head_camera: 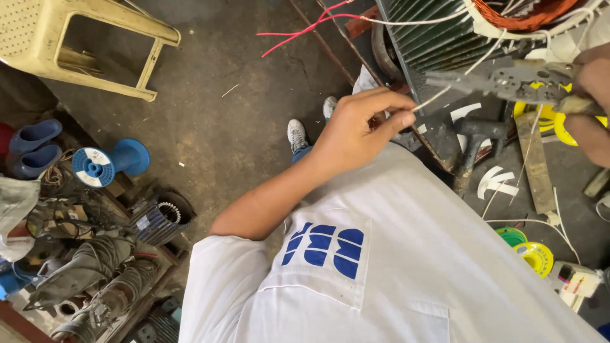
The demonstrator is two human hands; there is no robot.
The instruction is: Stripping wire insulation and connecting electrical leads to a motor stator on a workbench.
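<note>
1. Open concrete floor (210,121) at left, hemmed by plastic stool (82,44) and blue spool (95,166).
2. Left hand (362,127) pinching white wire (438,96); right hand (594,95) clamped on pliers (508,81), jaws at the wire, between the hands.

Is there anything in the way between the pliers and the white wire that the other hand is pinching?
Nothing visible. The left hand pinches the white wire, which runs straight to the tip of the pliers held in the right hand.

Soft even daylight, slight motion blur
</note>
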